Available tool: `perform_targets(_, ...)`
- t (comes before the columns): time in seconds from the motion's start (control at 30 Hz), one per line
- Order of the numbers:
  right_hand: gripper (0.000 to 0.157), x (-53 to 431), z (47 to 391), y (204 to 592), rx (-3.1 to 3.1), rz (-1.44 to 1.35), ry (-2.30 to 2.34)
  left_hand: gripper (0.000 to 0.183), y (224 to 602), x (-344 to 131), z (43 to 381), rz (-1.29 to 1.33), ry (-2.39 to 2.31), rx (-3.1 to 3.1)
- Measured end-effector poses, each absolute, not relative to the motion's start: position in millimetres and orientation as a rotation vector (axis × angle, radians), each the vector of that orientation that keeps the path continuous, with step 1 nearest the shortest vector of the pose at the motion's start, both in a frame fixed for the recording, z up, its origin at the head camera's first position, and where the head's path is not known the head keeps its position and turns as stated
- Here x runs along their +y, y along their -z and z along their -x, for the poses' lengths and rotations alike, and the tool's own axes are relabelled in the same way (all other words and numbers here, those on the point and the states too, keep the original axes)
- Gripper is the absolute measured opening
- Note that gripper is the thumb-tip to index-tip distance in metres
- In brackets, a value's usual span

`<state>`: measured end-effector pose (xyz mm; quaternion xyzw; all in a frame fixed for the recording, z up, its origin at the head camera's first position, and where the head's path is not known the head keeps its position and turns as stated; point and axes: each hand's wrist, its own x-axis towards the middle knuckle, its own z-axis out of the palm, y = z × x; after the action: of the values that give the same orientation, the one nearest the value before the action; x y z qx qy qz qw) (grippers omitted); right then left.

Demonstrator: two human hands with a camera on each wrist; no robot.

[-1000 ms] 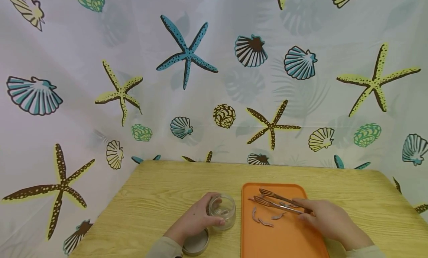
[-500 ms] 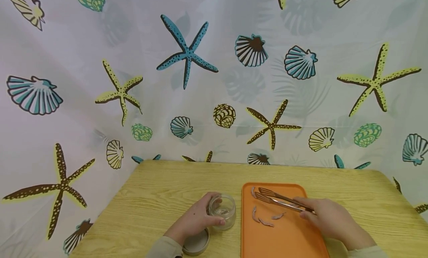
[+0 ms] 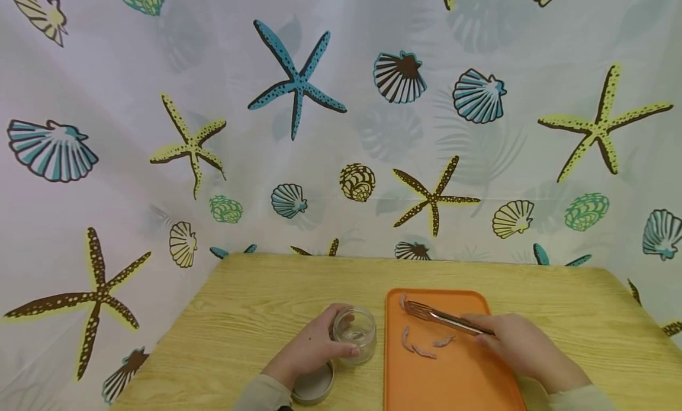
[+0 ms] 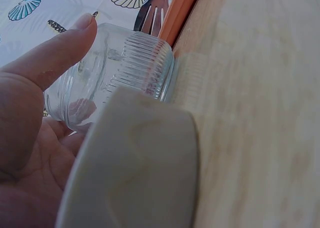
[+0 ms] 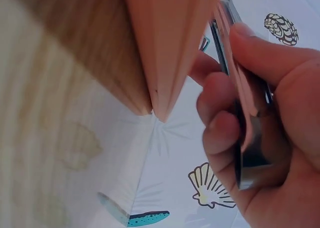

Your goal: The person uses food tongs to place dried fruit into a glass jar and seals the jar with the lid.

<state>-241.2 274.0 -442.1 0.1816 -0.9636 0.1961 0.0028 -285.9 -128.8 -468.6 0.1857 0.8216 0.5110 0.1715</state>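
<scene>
In the head view, my left hand [image 3: 315, 344] holds a clear glass jar [image 3: 356, 335] with an open top, thumb in front and fingers behind. The left wrist view shows the ribbed jar [image 4: 135, 62] too. My right hand [image 3: 519, 346] grips metal tongs [image 3: 450, 321] over an orange tray [image 3: 447, 387]; their arms are pressed together. Several small, curved greyish-pink pieces [image 3: 424, 353] lie on the tray, one of them beside the tongs' slotted tips. Whether the tongs pinch a piece cannot be made out. My curled right fingers [image 5: 220, 133] wrap the tongs' handle.
A round lid [image 3: 314, 386] lies on the wooden table [image 3: 266, 292] beside my left wrist. A pale blurred object [image 4: 135, 163] fills much of the left wrist view. Behind the table hangs a white curtain [image 3: 319, 221] printed with shells and starfish.
The arms of the tongs have come together from spread apart. A piece near their tips has shifted toward the tray's far left corner. My left hand and the jar stay in place.
</scene>
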Motion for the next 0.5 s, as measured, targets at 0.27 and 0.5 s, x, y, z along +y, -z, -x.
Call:
perform_targets(0.27,0.042,275.1,238.3,435.5,-3.016,-0.544,-0.625,0.083,470.4,-129.9,286.9,-0.533,-1.461,2.323)
perform_targets(0.5,0.040,279.2,237.6,433.4,-3.018,-0.597,-0.639,0.084,470.3,-129.8,287.2,-0.540,-1.462,2.324)
